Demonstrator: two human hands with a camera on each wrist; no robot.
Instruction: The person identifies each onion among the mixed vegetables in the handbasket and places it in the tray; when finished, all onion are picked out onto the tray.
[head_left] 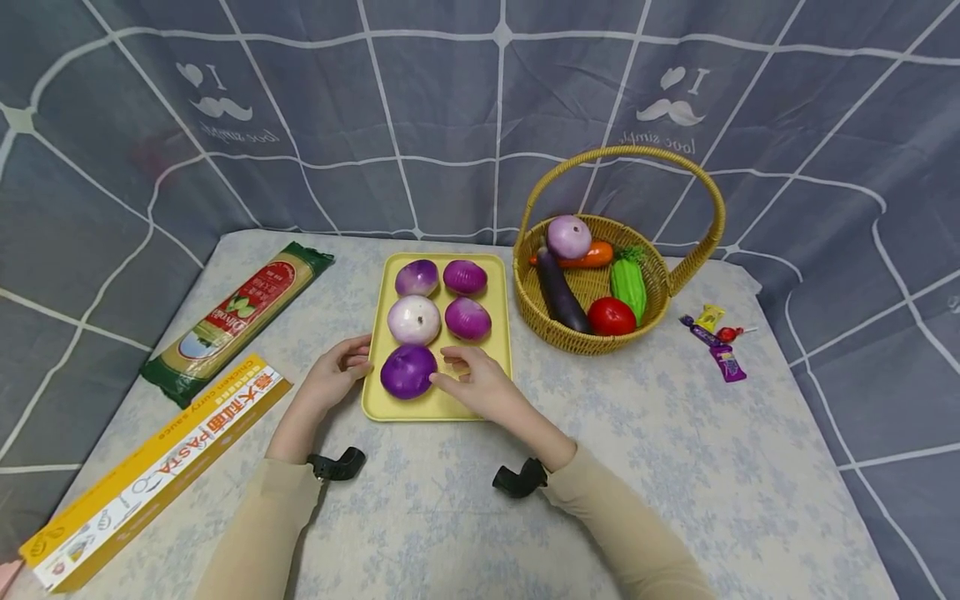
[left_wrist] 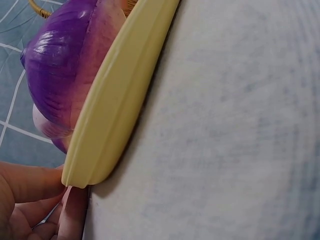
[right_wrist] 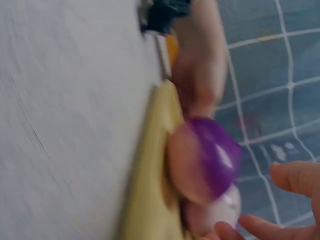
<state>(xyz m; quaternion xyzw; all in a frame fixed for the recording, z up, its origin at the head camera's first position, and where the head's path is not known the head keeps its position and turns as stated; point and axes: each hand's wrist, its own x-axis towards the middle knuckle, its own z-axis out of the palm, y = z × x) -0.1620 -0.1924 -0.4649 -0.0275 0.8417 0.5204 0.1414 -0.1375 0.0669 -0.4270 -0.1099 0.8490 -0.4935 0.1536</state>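
Observation:
A yellow tray lies on the table with several toy onions on it. At its left edge, my left hand pinches the rim between thumb and fingers, as the left wrist view also shows. A deep purple onion sits at the tray's front left, with a pale onion just behind it. My right hand hovers over the tray's front right, thumb and fingers spread beside the purple onion. In the right wrist view a gap shows between these fingers and the purple onion. Nothing is in that hand.
Right of the tray stands a tall-handled wicker basket of toy vegetables, including an eggplant and a tomato. Wrapped candies lie farther right. A pasta packet and a long pasta box lie at the left.

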